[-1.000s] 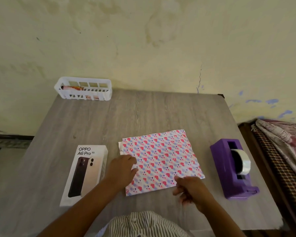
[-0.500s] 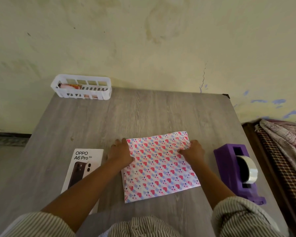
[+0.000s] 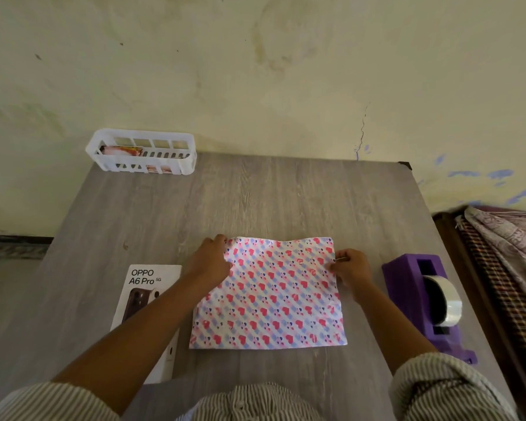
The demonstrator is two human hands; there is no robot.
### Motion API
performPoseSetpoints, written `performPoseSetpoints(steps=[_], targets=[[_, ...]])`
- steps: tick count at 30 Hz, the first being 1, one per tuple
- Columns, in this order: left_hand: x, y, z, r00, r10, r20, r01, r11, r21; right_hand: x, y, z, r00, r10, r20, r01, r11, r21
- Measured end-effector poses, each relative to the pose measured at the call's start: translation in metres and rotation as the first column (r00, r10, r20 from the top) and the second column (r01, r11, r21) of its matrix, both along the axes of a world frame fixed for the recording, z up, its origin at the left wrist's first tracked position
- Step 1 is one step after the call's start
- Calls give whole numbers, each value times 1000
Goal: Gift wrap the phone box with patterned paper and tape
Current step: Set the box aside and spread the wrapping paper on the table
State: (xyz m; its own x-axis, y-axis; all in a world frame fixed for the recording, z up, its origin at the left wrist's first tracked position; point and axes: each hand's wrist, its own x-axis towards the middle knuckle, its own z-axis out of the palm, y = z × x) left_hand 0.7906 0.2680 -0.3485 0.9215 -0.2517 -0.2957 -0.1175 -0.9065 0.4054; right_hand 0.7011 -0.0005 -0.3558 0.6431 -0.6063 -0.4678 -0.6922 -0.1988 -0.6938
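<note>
Head | hands (image 3: 281,264) pinch paper (image 3: 270,294) (far corners) | phone box (image 3: 147,299) left, dispenser (image 3: 419,302) right

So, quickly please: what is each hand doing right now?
Left hand: grips the far left corner of the patterned paper.
Right hand: pinches the paper's right edge near the far corner.

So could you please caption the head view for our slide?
Both hands grip heart-patterned paper between phone box and tape dispenser.
</note>
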Motion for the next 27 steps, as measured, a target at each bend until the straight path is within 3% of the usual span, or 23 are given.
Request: performPoseSetpoints(steps=[6,18,23,27], targets=[[-2,-1,15,996,29,80,-26,999,-35,-2,-2,2,999,-8,54,12,996,-85],[-4,4,30,968,112,225,-113,994,-9,-9,-4,34,968,12,250,-7,1000,-23],[1,10,38,931,111,348,-58,986,-159,-9,-7,58,941,-27,338,-4,996,92],[4,18,58,938,130,321,7,920,-391,-16,-10,76,848,-125,515,-13,967,256]])
